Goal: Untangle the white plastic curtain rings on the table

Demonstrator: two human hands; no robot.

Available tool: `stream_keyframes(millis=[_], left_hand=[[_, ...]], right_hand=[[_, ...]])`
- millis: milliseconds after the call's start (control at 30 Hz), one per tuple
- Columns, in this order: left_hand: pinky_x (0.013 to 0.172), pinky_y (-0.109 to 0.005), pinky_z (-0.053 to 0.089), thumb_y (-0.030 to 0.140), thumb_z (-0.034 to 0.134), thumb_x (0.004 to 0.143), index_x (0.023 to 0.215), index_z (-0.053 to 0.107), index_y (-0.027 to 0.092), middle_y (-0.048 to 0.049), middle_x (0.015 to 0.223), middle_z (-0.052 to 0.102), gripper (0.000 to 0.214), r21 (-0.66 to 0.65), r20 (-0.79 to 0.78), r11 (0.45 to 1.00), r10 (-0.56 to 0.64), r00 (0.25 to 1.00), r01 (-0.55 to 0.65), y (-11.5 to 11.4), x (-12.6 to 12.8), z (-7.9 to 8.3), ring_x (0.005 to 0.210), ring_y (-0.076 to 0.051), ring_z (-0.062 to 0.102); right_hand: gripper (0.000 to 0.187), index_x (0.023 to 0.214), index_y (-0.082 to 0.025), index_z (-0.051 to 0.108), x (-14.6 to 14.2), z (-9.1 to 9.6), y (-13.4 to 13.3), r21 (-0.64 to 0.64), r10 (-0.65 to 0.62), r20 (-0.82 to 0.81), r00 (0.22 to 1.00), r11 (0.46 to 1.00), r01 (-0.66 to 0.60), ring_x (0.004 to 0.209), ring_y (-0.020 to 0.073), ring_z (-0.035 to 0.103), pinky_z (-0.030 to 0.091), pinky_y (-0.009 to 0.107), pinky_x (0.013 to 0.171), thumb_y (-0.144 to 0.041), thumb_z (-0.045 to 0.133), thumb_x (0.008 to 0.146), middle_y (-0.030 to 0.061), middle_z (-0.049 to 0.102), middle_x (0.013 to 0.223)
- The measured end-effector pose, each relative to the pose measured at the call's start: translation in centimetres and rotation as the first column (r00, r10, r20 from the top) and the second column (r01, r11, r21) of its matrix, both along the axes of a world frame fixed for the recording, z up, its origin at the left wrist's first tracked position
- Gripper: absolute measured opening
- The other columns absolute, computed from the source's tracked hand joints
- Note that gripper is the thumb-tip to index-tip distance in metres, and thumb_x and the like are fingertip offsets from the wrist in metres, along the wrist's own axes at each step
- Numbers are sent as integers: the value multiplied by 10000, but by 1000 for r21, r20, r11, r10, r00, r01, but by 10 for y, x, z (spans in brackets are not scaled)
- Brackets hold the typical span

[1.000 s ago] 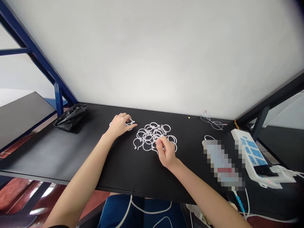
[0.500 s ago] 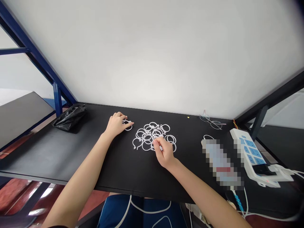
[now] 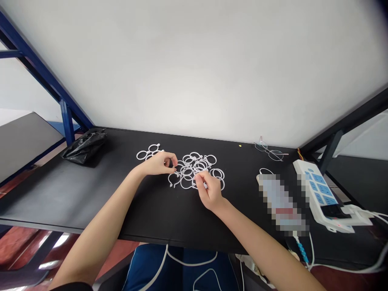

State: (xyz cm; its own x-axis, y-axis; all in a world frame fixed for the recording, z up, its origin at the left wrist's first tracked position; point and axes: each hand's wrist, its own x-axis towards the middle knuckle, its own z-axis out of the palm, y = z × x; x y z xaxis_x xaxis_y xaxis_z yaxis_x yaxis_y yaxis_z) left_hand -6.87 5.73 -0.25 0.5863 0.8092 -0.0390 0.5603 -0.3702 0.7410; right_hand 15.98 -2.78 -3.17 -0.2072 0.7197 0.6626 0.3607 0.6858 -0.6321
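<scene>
A loose pile of white rings (image 3: 200,166) lay near the middle of the black tabletop (image 3: 163,214), many of them overlapping, some with a visible gap and small knobs at the ends. A smaller group of rings (image 3: 148,152) lay to the left, partly covered by the left hand (image 3: 159,163). That hand reached to the left edge of the pile, its fingers curved and spread from the thumb; whether the tips touched a ring could not be told. The right hand (image 3: 209,190) was over the near right part of the pile, its fingers curled in toward the thumb, and whether they pinched a ring was hidden.

Farther right, a pair of glasses (image 3: 275,155) lay close to the pale wall (image 3: 197,72), with a yellow speck (image 3: 240,145) to its left. Nearer the person lay a pixelated device (image 3: 283,204) with a cable, its blue wrap (image 3: 302,251) below, and beside it a white power strip (image 3: 317,196) with blue sockets. At the far left, a crumpled black bag (image 3: 85,146) rested by a blue metal frame (image 3: 67,121). White cord (image 3: 192,264) crossed the blue garment (image 3: 172,275) below the edge.
</scene>
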Motion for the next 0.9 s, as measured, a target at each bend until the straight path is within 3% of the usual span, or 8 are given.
stream_keyframes(millis=[200, 467, 633, 767, 900], left_hand=[[592, -215, 476, 210, 632, 655, 848, 636, 171, -27, 907, 666, 196, -113, -25, 989, -97, 995, 93, -2, 2, -1, 684, -125, 607], [636, -219, 482, 278, 657, 746, 835, 670, 158, -33, 842, 691, 150, -119, 12, 987, -104, 995, 105, 1, 2, -2, 718, -133, 632], [650, -214, 475, 309, 674, 782, 864, 680, 148, -48, 849, 691, 181, -104, 141, 989, -90, 986, 105, 1, 2, 3, 750, -133, 627], [643, -215, 494, 317, 699, 783, 824, 645, 131, -34, 777, 657, 197, -216, 287, 965, -84, 954, 150, -1, 2, 5, 713, -119, 605], [665, -233, 529, 330, 713, 785, 857, 625, 131, -50, 849, 671, 229, -333, 379, 929, -26, 925, 163, -3, 3, 5, 793, -142, 634]], right_hand=[[168, 787, -198, 502, -1, 1, -1, 10, -11, 19, 1000, 1000, 11, 463, 81, 406, 340, 214, 471, -187, 439, 942, -48, 438, 567], [159, 792, -195, 504, -1, 3, 0, 31, -9, 14, 1000, 999, 9, 454, 72, 409, 342, 206, 466, -166, 449, 938, -49, 454, 570], [158, 789, -194, 502, -1, 3, 0, 38, -10, 14, 1000, 999, 10, 463, 72, 422, 348, 202, 473, -163, 453, 936, -47, 459, 573], [164, 787, -196, 502, -1, 2, 0, 29, -15, 23, 1000, 999, 15, 470, 76, 435, 360, 207, 477, -178, 448, 941, -42, 475, 580], [167, 791, -198, 506, 0, 2, 0, 23, -15, 25, 1000, 1000, 15, 477, 80, 448, 371, 211, 481, -187, 444, 946, -37, 490, 588]])
